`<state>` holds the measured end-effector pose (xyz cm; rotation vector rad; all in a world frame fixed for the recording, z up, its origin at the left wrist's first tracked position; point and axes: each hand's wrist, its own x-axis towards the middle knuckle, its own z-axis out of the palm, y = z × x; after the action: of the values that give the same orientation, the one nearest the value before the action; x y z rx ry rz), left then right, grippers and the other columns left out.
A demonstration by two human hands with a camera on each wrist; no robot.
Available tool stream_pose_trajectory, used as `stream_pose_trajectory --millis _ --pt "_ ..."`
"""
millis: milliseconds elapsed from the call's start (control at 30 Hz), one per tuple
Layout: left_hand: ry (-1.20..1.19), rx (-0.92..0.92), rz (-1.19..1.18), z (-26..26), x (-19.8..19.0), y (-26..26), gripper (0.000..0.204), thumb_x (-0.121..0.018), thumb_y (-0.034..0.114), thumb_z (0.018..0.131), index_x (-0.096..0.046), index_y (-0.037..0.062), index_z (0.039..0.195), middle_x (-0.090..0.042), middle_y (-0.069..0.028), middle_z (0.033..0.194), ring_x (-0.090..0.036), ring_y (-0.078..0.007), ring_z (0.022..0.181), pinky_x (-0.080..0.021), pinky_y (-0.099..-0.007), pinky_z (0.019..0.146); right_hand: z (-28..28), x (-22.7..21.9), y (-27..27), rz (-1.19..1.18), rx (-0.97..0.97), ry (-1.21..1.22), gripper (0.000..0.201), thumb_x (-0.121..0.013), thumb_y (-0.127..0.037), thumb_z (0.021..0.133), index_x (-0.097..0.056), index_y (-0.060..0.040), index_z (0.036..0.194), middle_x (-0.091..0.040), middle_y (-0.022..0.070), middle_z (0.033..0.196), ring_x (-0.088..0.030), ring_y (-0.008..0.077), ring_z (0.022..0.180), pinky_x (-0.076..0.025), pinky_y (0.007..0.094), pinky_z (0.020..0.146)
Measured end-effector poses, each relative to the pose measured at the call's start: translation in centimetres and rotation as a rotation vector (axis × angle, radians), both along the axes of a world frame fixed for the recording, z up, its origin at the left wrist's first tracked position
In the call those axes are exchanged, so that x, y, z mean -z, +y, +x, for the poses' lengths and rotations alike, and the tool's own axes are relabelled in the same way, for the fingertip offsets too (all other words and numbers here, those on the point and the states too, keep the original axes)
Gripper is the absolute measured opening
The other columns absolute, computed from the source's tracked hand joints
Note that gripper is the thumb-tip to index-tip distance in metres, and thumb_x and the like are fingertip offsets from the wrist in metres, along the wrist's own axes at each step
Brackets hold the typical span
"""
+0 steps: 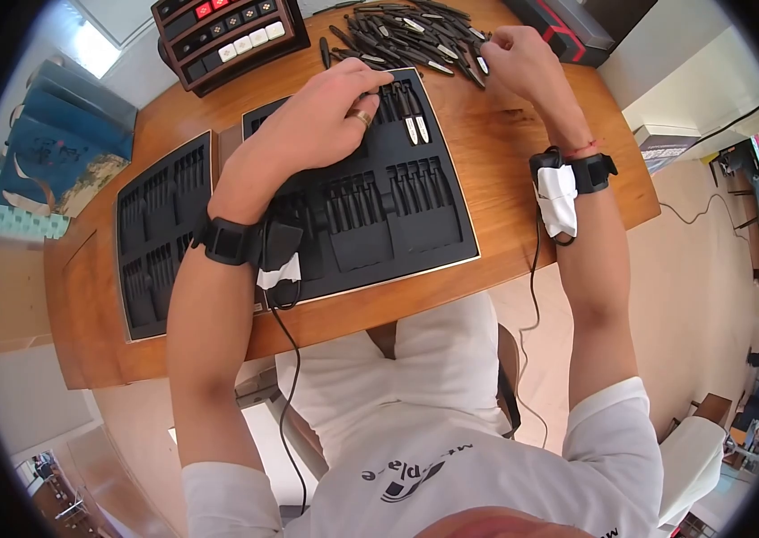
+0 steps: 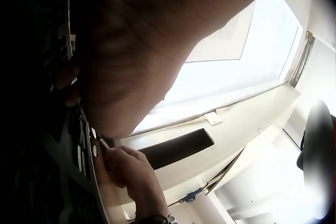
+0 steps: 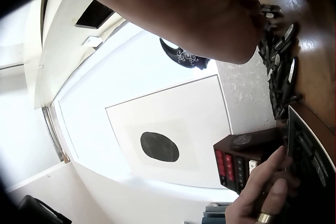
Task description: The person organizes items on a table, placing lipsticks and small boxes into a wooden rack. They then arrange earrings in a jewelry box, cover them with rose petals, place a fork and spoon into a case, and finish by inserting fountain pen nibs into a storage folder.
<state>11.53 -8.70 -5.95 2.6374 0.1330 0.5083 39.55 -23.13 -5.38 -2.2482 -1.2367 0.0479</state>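
Note:
My left hand reaches over the right-hand black slotted tray, its fingertips at the slots of the upper right section. A ring shows on one finger. Beside those fingertips, two slim dark pieces with white ends lie in slots. My right hand, fingers curled, is at the right edge of a pile of slim dark pieces. It pinches one slim piece with a white label; the thumb side is partly hidden. In the left wrist view, the right hand appears close by.
A second black slotted tray adjoins on the left. Behind the trays stands a brown rack with red, black and white blocks. Blue bags are at the far left, and a dark box with red trim is at the back right.

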Motion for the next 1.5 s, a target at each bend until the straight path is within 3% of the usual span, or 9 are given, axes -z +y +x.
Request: stream_pose_trajectory --millis 100,167,267,433,500,600,767,833,1500 --pt "-0.047 -0.048 -0.047 -0.1 0.0 0.1 0.038 -0.059 0.005 0.104 -0.063 0.0004 0.142 -0.061 -0.0080 0.105 -0.061 -0.0189 0.087 -0.051 -0.0324 0.081 -1.0 -0.8 0.4 0.157 0.044 0.000 0.032 -0.067 -0.033 0.093 -0.077 -0.0020 0.091 -0.074 0.0144 0.080 -0.071 0.0310 0.077 -0.055 0.0413 0.074" --pt "-0.090 -0.086 -0.142 0.0 -0.2 0.0 0.039 -0.060 0.005 0.104 -0.063 0.0010 0.143 -0.061 -0.0067 0.104 -0.059 -0.0176 0.084 -0.050 -0.0321 0.080 -2.4 -1.3 0.4 0.462 -0.166 0.279 0.027 -0.069 -0.027 0.095 -0.072 -0.0025 0.085 -0.063 -0.0028 0.070 -0.053 0.0053 0.064 -0.042 0.0265 0.060" --pt "-0.130 -0.156 -0.261 0.3 -0.6 -0.6 0.040 -0.063 0.006 0.104 -0.064 0.0023 0.144 -0.061 -0.0059 0.102 -0.058 -0.0166 0.079 -0.051 -0.0322 0.077 -6.1 -2.5 -0.2 0.360 -0.414 0.456 0.024 -0.069 -0.025 0.096 -0.072 -0.0052 0.083 -0.056 -0.0079 0.068 -0.046 0.0008 0.063 -0.034 0.0232 0.056" --pt "-0.021 -0.133 -0.076 0.1 -0.6 -0.5 0.041 -0.065 0.009 0.102 -0.065 0.0039 0.143 -0.062 -0.0086 0.102 -0.059 -0.0194 0.080 -0.051 -0.0339 0.078 -8.2 -1.7 0.2 0.203 -0.410 0.418 0.030 -0.069 -0.025 0.091 -0.069 0.0011 0.077 -0.050 -0.0034 0.062 -0.047 0.0073 0.063 -0.040 0.0302 0.060" --pt "-0.009 -0.067 -0.017 0.0 -0.2 -0.5 0.038 -0.063 0.007 0.100 -0.066 -0.0005 0.137 -0.066 -0.0177 0.111 -0.066 -0.0360 0.105 -0.053 -0.0428 0.094 -8.7 -1.7 0.2 0.260 -0.370 0.387 0.031 -0.070 -0.026 0.091 -0.069 0.0019 0.077 -0.052 -0.0019 0.062 -0.049 0.0079 0.064 -0.041 0.0306 0.060" --pt "-0.074 -0.069 0.039 0.1 0.3 -0.1 0.038 -0.066 0.008 0.101 -0.068 0.0025 0.139 -0.062 -0.0125 0.104 -0.059 -0.0262 0.088 -0.051 -0.0363 0.083 -8.9 -1.6 0.3 0.354 -0.315 0.339 0.029 -0.069 -0.024 0.092 -0.066 0.0001 0.076 -0.052 -0.0040 0.064 -0.046 0.0055 0.064 -0.038 0.0290 0.058" --pt "-0.020 -0.090 0.021 0.1 0.0 -0.4 0.038 -0.062 0.005 0.100 -0.068 0.0010 0.137 -0.064 -0.0157 0.113 -0.062 -0.0331 0.100 -0.051 -0.0404 0.091 -9.3 -1.4 0.1 0.335 -0.304 0.187 0.027 -0.067 -0.021 0.094 -0.063 -0.0018 0.075 -0.049 -0.0063 0.064 -0.043 0.0033 0.063 -0.034 0.0279 0.055" --pt "0.027 -0.097 -0.011 0.1 -0.2 -0.6 0.039 -0.060 0.003 0.099 -0.068 0.0000 0.136 -0.065 -0.0180 0.116 -0.064 -0.0389 0.110 -0.052 -0.0433 0.098 -9.4 -1.5 0.2 0.215 -0.267 0.084 0.037 -0.068 -0.032 0.089 -0.066 0.0020 0.073 -0.063 0.0128 0.063 -0.061 0.0207 0.061 -0.051 0.0367 0.063" --pt "0.102 -0.028 0.104 -0.2 0.1 -0.9 0.042 -0.059 -0.002 0.093 -0.072 0.0014 0.133 -0.060 -0.0154 0.121 -0.064 -0.0344 0.111 -0.053 -0.0411 0.097 -8.9 -1.4 -0.8 -0.157 -0.547 0.177 0.031 -0.078 -0.024 0.091 -0.070 0.0018 0.078 -0.061 0.0131 0.063 -0.060 0.0243 0.062 -0.049 0.0404 0.062"
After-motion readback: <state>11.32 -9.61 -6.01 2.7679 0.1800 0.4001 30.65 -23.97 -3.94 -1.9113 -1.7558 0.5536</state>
